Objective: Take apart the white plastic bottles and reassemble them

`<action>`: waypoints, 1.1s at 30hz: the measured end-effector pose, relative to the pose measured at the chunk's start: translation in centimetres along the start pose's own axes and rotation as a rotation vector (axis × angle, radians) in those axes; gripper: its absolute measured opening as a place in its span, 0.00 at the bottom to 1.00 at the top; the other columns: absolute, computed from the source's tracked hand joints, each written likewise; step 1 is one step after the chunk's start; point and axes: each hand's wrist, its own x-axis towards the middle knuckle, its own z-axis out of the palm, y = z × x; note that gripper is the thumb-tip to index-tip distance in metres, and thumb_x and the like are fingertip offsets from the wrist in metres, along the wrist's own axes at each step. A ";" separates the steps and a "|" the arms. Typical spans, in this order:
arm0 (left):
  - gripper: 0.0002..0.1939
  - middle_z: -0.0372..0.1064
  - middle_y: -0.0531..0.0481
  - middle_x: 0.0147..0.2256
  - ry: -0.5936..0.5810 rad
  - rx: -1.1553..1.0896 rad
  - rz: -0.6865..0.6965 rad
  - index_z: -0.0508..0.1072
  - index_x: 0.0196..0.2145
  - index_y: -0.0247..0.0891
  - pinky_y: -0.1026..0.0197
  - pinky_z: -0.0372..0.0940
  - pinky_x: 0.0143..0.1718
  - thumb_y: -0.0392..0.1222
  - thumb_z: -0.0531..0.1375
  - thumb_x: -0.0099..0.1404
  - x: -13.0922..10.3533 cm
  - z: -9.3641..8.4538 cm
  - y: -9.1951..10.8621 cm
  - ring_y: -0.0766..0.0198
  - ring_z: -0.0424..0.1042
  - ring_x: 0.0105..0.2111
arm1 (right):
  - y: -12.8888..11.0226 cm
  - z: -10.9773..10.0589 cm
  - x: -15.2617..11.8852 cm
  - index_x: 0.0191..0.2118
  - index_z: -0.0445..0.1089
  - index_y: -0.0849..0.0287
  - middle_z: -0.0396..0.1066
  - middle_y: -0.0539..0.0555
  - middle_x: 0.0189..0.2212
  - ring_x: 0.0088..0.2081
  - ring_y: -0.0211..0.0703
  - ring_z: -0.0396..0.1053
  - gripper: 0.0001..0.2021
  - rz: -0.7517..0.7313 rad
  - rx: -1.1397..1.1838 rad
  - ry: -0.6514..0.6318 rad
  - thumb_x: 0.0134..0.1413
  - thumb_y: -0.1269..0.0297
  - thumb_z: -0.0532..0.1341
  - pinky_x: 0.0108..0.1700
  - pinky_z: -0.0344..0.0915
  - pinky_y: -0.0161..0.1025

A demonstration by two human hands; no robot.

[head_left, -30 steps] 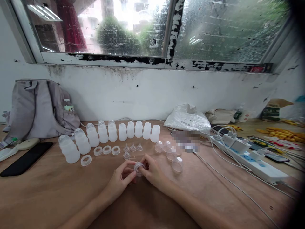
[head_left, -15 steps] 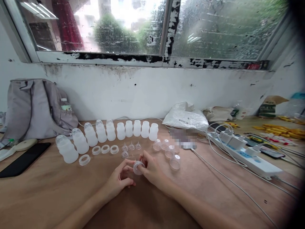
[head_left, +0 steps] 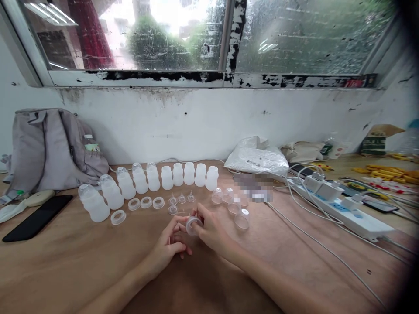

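Pinching ring [head_left: 191, 228] in right hand [head_left: 212, 230], round face tilted | with left hand [head_left: 166, 245] half-open just left of ring, touch unclear

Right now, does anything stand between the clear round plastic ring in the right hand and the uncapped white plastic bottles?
Yes: small clear pointed plastic nipples stand on the brown tabletop just beyond the right hand, between the ring and the bottles.

Two bare, tapering forearms [head_left: 129, 279], bare hands [head_left: 212, 231], slim fingers [head_left: 203, 213], finer detail too small to tell
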 end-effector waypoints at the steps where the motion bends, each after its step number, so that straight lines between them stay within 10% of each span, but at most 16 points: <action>1: 0.22 0.62 0.53 0.35 -0.001 -0.001 0.000 0.59 0.42 0.42 0.68 0.57 0.20 0.32 0.54 0.46 0.0 0.0 -0.1 0.70 0.68 0.24 | 0.0 0.0 0.0 0.26 0.57 0.57 0.56 0.44 0.19 0.22 0.33 0.53 0.07 0.001 -0.001 -0.001 0.39 0.77 0.51 0.23 0.48 0.30; 13: 0.21 0.59 0.52 0.36 0.006 0.100 0.038 0.59 0.44 0.43 0.69 0.58 0.19 0.33 0.54 0.51 0.3 0.1 -1.2 0.70 0.68 0.25 | 0.6 0.0 0.2 0.27 0.57 0.58 0.54 0.43 0.17 0.20 0.32 0.52 0.09 0.030 0.054 -0.031 0.37 0.78 0.50 0.21 0.48 0.29; 26: 0.09 0.70 0.57 0.26 0.318 0.867 0.265 0.65 0.38 0.44 0.67 0.58 0.24 0.39 0.53 0.57 0.0 -0.6 -0.6 0.69 0.66 0.19 | -0.1 0.4 -0.3 0.31 0.62 0.58 0.63 0.46 0.21 0.24 0.34 0.59 0.08 -0.082 -0.016 -0.142 0.44 0.77 0.52 0.27 0.55 0.31; 33: 0.09 0.67 0.55 0.24 0.329 0.598 0.223 0.64 0.38 0.40 0.67 0.58 0.22 0.42 0.49 0.61 0.9 -2.8 -0.1 0.69 0.64 0.19 | -0.4 0.0 0.0 0.46 0.59 0.56 0.62 0.48 0.28 0.22 0.32 0.62 0.14 0.063 0.254 -0.349 0.56 0.58 0.48 0.19 0.56 0.29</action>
